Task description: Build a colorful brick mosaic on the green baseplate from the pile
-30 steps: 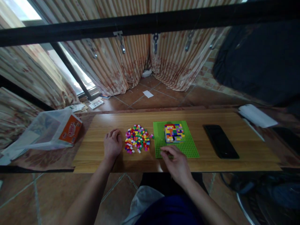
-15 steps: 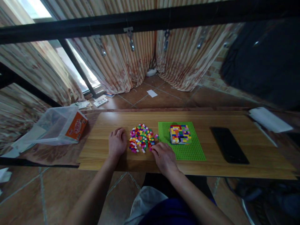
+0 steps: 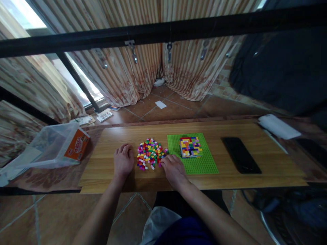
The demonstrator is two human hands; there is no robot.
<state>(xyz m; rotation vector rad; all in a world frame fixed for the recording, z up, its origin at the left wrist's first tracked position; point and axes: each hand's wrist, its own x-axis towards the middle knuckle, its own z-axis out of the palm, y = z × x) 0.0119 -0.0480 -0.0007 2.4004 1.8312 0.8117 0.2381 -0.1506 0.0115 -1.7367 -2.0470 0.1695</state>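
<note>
A heap of small coloured toy bricks (image 3: pixel 151 153) is spread on the wooden table. To the left of the heap, my left hand (image 3: pixel 124 160) rests on the tabletop with fingers loosely bent, apart from the bricks and holding nothing visible. My right hand (image 3: pixel 174 170) is at the heap's lower right edge, its thumb and fingertips drawn together among the bricks; whatever is between them is too small to make out. Beside it lies a green studded baseplate (image 3: pixel 204 163). On that plate stands a block built of many-coloured bricks (image 3: pixel 190 147), with a dark gap in its top.
A black phone-like slab (image 3: pixel 240 155) lies on the table (image 3: pixel 107 139) at the right. Left of the table sits a clear plastic bin (image 3: pixel 57 146) with an orange label. A dark bar (image 3: pixel 150 33) crosses above the far side, and a white object (image 3: pixel 278 126) is at the far right.
The view has shifted a little, so the table appears further left. Both hands keep about the same places beside the brick heap, and the built block looks unchanged.
</note>
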